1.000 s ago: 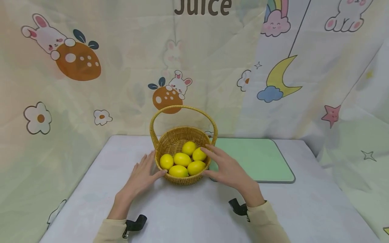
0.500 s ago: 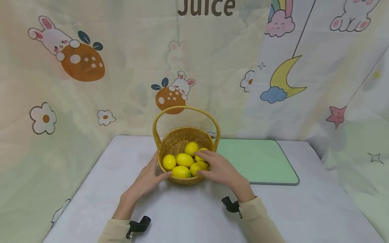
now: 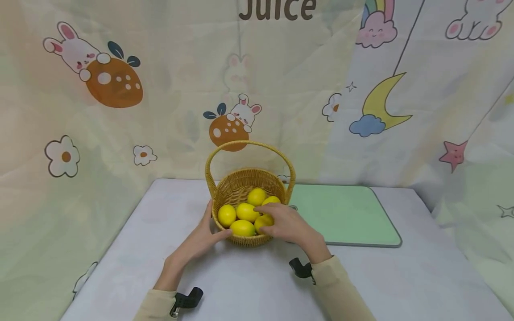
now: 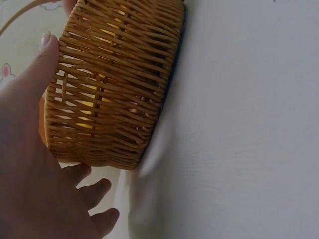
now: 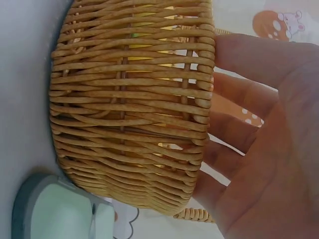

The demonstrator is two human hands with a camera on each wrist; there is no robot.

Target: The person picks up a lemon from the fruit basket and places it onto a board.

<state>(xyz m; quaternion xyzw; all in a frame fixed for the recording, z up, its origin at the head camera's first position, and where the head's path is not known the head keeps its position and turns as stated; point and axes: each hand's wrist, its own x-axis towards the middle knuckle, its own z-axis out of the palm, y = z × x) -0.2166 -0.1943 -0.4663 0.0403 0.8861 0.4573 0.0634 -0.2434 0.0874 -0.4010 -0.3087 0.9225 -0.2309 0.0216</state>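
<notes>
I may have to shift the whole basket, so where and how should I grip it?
Probably the top of its handle, straight from above: the arch stands upright over the basket, its crown clear of the left hand, right hand and lemons.

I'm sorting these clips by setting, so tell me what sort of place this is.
Probably a makeshift tabletop filming set: a cartoon-printed fabric backdrop hangs behind a white-covered table, where a wicker basket holds lemons.

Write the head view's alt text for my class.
The right hand reaches over yellow lemons in a wicker basket, while the left hand touches its rim. A green board lies beside the basket on the white table.
</notes>
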